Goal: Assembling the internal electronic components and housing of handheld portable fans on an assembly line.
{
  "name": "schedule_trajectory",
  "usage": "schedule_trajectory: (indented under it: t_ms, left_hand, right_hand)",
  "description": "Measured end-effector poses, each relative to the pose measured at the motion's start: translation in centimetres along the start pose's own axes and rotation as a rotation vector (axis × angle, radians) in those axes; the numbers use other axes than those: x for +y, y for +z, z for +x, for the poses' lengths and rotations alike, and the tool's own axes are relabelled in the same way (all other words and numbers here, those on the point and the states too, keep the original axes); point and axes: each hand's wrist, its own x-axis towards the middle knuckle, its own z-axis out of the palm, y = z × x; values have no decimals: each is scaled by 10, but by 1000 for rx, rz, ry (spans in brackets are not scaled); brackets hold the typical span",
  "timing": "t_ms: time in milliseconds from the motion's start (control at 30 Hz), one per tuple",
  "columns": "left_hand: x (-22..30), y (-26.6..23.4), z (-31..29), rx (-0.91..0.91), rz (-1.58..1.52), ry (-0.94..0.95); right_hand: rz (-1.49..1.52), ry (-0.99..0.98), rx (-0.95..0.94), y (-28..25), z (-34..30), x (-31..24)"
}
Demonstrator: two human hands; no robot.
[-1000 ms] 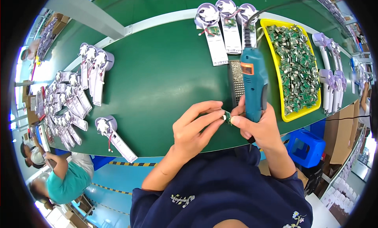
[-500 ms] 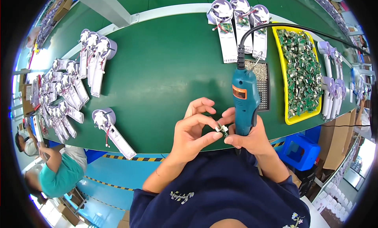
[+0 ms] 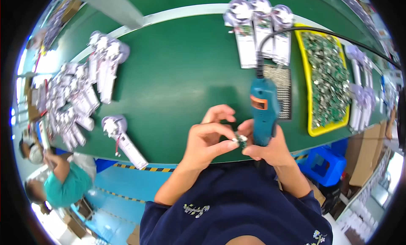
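Note:
Between the fingertips of my left hand [image 3: 210, 137] is a small green circuit board [image 3: 242, 142] with white connectors. My right hand [image 3: 272, 150] wraps round a teal electric screwdriver [image 3: 263, 109] with an orange label and a black cable; its tip is hidden. The right thumb and fingertips come close to the board; whether they touch it I cannot tell. Both hands are just above the table's near edge. Left of them lies a white fan body [image 3: 127, 141] with a round lavender head and a red wire.
Behind the screwdriver is a dark screw tray [image 3: 284, 92]. A yellow bin [image 3: 311, 99] full of green boards stands to its right. Several fan bodies [image 3: 246, 42] lie at the back, with more piled left [image 3: 69, 99]. A co-worker in a teal shirt [image 3: 69, 185] sits at lower left.
The whole view has shifted slightly and blurred. Both hands keep nearly the same pose, with the circuit board and screwdriver still held.

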Motion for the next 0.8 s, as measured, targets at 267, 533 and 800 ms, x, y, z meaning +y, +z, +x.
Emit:
schedule_trajectory:
  t_ms: [267,533,800]
  left_hand:
    - [34,-33,-59,683,990,697]
    - [75,-111,-112,1073,1338,200]
    - [82,-120,-78,930,1595,438]
  right_hand:
    - [195,-64,92,3,-4,13]
    - [312,-4,28,19,10,12]
    - [328,18,-89,17,9,4]
